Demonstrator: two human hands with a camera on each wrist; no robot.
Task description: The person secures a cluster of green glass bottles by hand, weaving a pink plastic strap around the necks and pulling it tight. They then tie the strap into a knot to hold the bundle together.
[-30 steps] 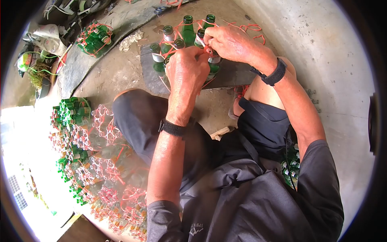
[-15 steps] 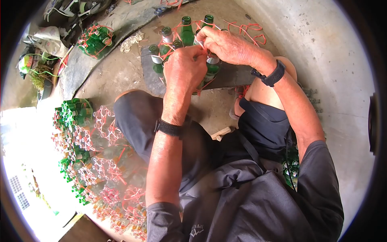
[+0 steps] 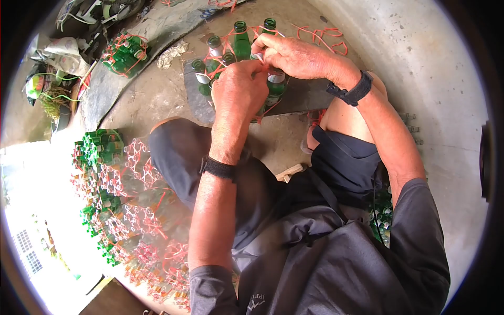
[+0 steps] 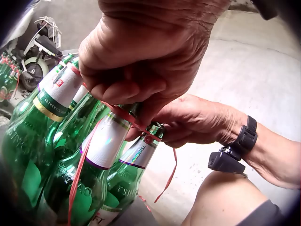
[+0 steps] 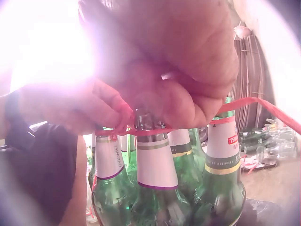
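Observation:
A cluster of green glass bottles stands upright, with red plastic string running around the necks. My left hand is over the near side of the cluster, its fingers curled tightly on the string. Across from it, my right hand pinches the string between thumb and fingers at a bottle neck. Both sets of fingertips come close together at the bottle tops, partly hiding the string there. In the left wrist view, a string end hangs down beside a white-labelled bottle.
The cluster stands on a dark mat on the concrete floor. Loose red string lies behind it. Another tied bottle bundle sits farther left, and many stacked bottles fill the left side. A pale wall rises on the right.
My right fingertips have shifted left over the bottle necks. My left hand has moved slightly left too. The red string bunched between the hands a second ago is now mostly covered.

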